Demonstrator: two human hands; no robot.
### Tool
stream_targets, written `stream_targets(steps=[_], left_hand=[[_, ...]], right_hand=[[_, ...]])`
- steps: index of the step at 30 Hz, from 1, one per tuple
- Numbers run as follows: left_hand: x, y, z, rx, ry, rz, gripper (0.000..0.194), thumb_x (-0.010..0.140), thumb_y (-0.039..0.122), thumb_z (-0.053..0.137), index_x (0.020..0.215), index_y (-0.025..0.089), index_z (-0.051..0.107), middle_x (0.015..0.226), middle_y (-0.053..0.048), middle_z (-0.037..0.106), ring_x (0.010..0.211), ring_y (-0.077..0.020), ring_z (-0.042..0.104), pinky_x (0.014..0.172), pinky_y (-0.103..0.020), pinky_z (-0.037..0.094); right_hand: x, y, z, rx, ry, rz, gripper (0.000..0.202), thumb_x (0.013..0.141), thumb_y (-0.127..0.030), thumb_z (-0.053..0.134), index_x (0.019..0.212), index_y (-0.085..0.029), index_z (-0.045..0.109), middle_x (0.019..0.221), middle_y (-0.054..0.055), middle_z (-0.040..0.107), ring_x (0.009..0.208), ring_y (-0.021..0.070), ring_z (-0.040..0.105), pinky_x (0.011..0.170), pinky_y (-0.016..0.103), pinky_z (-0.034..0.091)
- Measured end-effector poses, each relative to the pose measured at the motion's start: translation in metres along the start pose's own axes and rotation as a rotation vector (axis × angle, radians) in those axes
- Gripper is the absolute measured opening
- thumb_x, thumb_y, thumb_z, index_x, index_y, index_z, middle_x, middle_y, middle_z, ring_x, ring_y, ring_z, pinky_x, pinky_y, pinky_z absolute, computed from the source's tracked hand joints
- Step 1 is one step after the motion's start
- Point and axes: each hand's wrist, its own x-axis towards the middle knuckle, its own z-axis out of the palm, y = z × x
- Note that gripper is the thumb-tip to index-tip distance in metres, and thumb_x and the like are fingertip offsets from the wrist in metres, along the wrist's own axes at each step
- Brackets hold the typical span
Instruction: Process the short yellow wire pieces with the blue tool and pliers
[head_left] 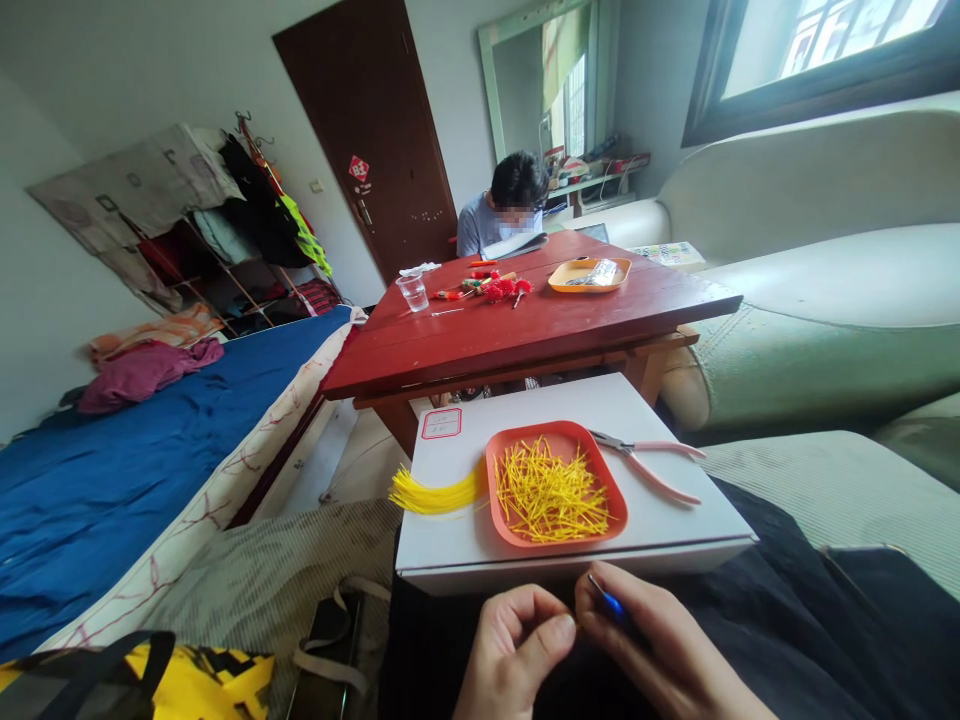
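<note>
Left grip [517, 640]: clenched, thumb meeting forefinger, just off the near edge of the white box [457, 555]; I cannot tell whether anything thin is pinched in it. Right grip [637, 620]: beside the left – grasping a slim blue tool [611, 605], its metal tip angled up and away from me, near that same edge.

Orange tray [553, 536]: on the box, heaped with short yellow pieces [551, 485], its near rim close to the box's front edge; only a narrow strip of white lid shows there.

Bundle of long yellow strands [435, 492]: left of the tray, its far-left end overhanging the box's side.

Pliers [652, 450]: right of the tray, jaws by its rim, pink handles spread, the upper one reaching past the box's right edge.

Open room, by my view: white surface at the near right corner, a patch at the near left, and a band behind the tray – the red-framed label [442, 424] sits at its left end.

Red desk [480, 335]: beyond the box, carrying a clear cup [412, 293], red fluffy pieces [504, 289] and a yellow tray [590, 288]; a person [506, 205] bends over its far edge.
</note>
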Motion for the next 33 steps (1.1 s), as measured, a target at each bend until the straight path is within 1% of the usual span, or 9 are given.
stream_targets(steps=[6, 9, 13, 17, 19, 22, 25, 28, 33], left_hand=[[0.002, -0.006, -0.002, -0.09, -0.016, -0.04, 0.04, 0.051, 0.05, 0.078, 0.059, 0.014, 0.062, 0.053, 0.004, 0.043, 0.054, -0.0101, 0.031, 0.055, -0.022, 0.025], [0.002, -0.007, -0.002, -0.049, -0.045, -0.009, 0.042, 0.053, 0.053, 0.077, 0.059, 0.013, 0.063, 0.052, 0.004, 0.043, 0.053, -0.0095, 0.03, 0.054, -0.022, 0.023], [0.001, -0.002, 0.0, 0.036, -0.007, 0.03, 0.043, 0.053, 0.055, 0.076, 0.057, 0.014, 0.064, 0.052, 0.004, 0.043, 0.053, -0.0098, 0.03, 0.054, -0.022, 0.024], [-0.001, 0.002, 0.002, 0.068, 0.018, 0.045, 0.045, 0.052, 0.057, 0.075, 0.056, 0.013, 0.064, 0.051, 0.004, 0.044, 0.053, -0.0101, 0.032, 0.054, -0.022, 0.026], [-0.001, 0.001, 0.003, 0.081, 0.041, 0.047, 0.046, 0.053, 0.057, 0.075, 0.057, 0.013, 0.065, 0.052, 0.003, 0.046, 0.053, -0.0102, 0.034, 0.054, -0.022, 0.026], [0.001, -0.002, 0.003, 0.072, 0.092, 0.044, 0.044, 0.053, 0.057, 0.075, 0.059, 0.013, 0.067, 0.052, 0.003, 0.047, 0.054, -0.0102, 0.034, 0.055, -0.021, 0.028], [0.004, -0.009, 0.002, 0.019, 0.121, 0.048, 0.041, 0.052, 0.054, 0.077, 0.059, 0.014, 0.068, 0.051, 0.004, 0.046, 0.052, -0.0092, 0.031, 0.055, -0.021, 0.029], [0.006, -0.014, 0.0, -0.04, 0.103, 0.048, 0.039, 0.052, 0.052, 0.078, 0.06, 0.015, 0.069, 0.048, 0.006, 0.043, 0.049, -0.0078, 0.025, 0.052, -0.02, 0.028], [0.007, -0.017, -0.002, -0.072, 0.079, 0.048, 0.04, 0.053, 0.052, 0.077, 0.059, 0.014, 0.069, 0.046, 0.006, 0.042, 0.047, -0.0069, 0.025, 0.05, -0.02, 0.025]], right_hand=[[0.0, 0.0, -0.001, -0.003, 0.014, -0.015, 0.039, 0.079, -0.058, 0.051, 0.068, -0.023, 0.062, 0.066, 0.003, 0.056, 0.062, 0.0194, 0.046, 0.058, 0.028, 0.042], [0.001, 0.002, -0.002, 0.067, 0.012, 0.051, 0.042, 0.074, -0.063, 0.053, 0.066, -0.023, 0.06, 0.064, 0.001, 0.053, 0.061, 0.0188, 0.044, 0.058, 0.027, 0.041], [0.002, 0.006, 0.001, 0.14, 0.013, 0.083, 0.038, 0.076, -0.057, 0.056, 0.068, -0.021, 0.06, 0.065, 0.0, 0.052, 0.061, 0.0172, 0.043, 0.057, 0.025, 0.04], [0.0, 0.005, 0.002, 0.08, 0.017, 0.074, 0.035, 0.076, -0.056, 0.056, 0.067, -0.022, 0.059, 0.064, 0.001, 0.054, 0.061, 0.0184, 0.047, 0.057, 0.026, 0.043], [0.002, 0.004, -0.007, -0.057, 0.035, 0.006, 0.03, 0.08, -0.052, 0.052, 0.073, -0.024, 0.059, 0.069, 0.003, 0.06, 0.065, 0.0211, 0.054, 0.059, 0.028, 0.045], [0.013, 0.004, -0.038, -0.491, 0.172, -0.156, 0.018, 0.087, -0.033, 0.044, 0.099, -0.025, 0.054, 0.09, 0.007, 0.067, 0.079, 0.0239, 0.063, 0.071, 0.033, 0.05], [0.031, 0.009, -0.07, -1.06, 0.251, -0.303, 0.033, 0.085, -0.016, 0.032, 0.115, -0.014, 0.046, 0.119, 0.02, 0.057, 0.094, 0.0284, 0.064, 0.071, 0.038, 0.054], [0.044, 0.013, -0.079, -1.323, 0.127, -0.3, 0.046, 0.075, 0.002, 0.026, 0.111, -0.005, 0.054, 0.103, 0.023, 0.063, 0.08, 0.0271, 0.069, 0.062, 0.037, 0.057], [0.052, 0.013, -0.067, -1.396, 0.08, -0.33, 0.045, 0.072, 0.004, 0.031, 0.105, 0.0, 0.061, 0.093, 0.024, 0.068, 0.081, 0.0299, 0.069, 0.066, 0.04, 0.058]])
